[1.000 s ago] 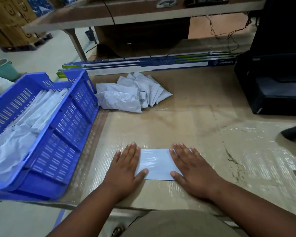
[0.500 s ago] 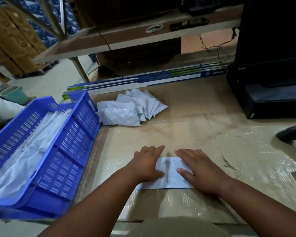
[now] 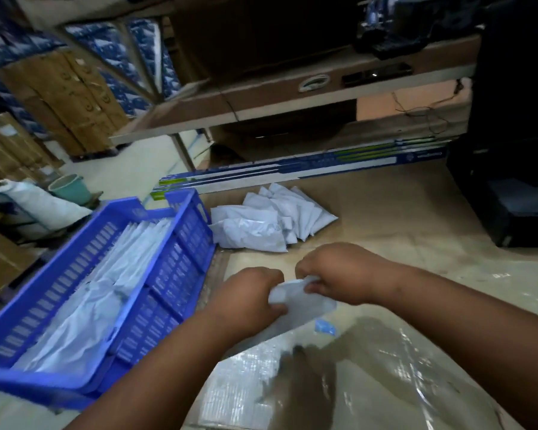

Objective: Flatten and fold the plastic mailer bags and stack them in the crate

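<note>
The crate [image 3: 174, 274] sits at the left edge of the table [image 3: 401, 231], with flattened mailers [image 3: 100, 299] lying inside it. A pile of mailer bags [image 3: 267, 220] lies just right of its far end. Long boxes [image 3: 308, 167] run behind the pile. Both hands, left hand [image 3: 249, 299] and right hand [image 3: 339, 271], hold one folded mailer [image 3: 305, 308] above the table, near the crate's right wall.

Looks like a warehouse or packing room: stacked cardboard cartons [image 3: 59, 100] at upper left, blue-and-white printed boxes [image 3: 115, 48] behind metal racking, a film-wrapped cardboard worktop [image 3: 385, 352] in the lower half, a blue slatted crate [image 3: 174, 274] at left, long flat product boxes [image 3: 308, 169] mid-frame.
</note>
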`<action>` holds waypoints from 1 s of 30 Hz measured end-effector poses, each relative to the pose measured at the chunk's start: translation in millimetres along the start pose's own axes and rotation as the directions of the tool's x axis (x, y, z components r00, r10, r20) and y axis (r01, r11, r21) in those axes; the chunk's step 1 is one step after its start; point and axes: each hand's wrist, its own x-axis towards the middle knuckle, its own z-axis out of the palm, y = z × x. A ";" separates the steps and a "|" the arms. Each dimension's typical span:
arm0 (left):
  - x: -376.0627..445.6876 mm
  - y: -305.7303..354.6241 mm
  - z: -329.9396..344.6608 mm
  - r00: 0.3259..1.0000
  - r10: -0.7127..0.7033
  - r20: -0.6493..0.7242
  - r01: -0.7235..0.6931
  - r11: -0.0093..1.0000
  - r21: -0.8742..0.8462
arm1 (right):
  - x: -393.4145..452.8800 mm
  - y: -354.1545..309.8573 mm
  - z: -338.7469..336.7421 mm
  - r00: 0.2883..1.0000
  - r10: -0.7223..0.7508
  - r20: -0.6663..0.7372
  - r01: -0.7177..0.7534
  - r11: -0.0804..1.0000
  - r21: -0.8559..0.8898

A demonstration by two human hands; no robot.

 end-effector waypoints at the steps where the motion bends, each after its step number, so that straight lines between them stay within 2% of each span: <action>1: -10.0 -11.0 -12.6 0.999 -0.026 -0.020 0.027 1.000 0.014 | 15.4 -6.2 -13.1 1.000 -0.019 0.011 0.019 1.000 0.003; 5: -52.9 -58.8 -53.4 0.980 -0.157 -0.124 0.160 0.987 0.011 | 82.4 -44.5 -63.3 0.985 -0.156 0.079 0.159 0.987 -0.031; 10: -102.4 -118.5 -93.1 0.933 -0.323 -0.159 0.324 0.946 -0.020 | 171.3 -110.7 -99.6 0.954 -0.274 0.125 0.288 0.951 -0.112; 18: -161.9 -200.5 -112.7 0.827 -0.538 -0.166 0.544 0.839 -0.012 | 291.6 -225.8 -109.7 0.891 -0.340 0.301 0.397 0.905 -0.153; 22: -191.0 -240.9 -120.3 0.814 -0.568 -0.124 0.575 0.817 0.033 | 336.8 -261.7 -106.8 0.860 -0.386 0.334 0.460 0.869 -0.182; 25: -202.5 -265.4 -117.4 0.772 -0.633 -0.052 0.635 0.770 0.057 | 369.6 -273.9 -94.8 0.869 -0.351 0.350 0.435 0.878 -0.200; 27: -205.5 -278.3 -112.0 0.750 -0.660 0.041 0.657 0.750 0.072 | 388.7 -279.6 -80.8 0.856 -0.305 0.417 0.411 0.891 -0.192; 30: -203.7 -291.0 -101.7 0.742 -0.658 0.129 0.660 0.751 0.033 | 408.7 -287.3 -51.8 0.783 -0.234 0.576 0.391 0.906 -0.163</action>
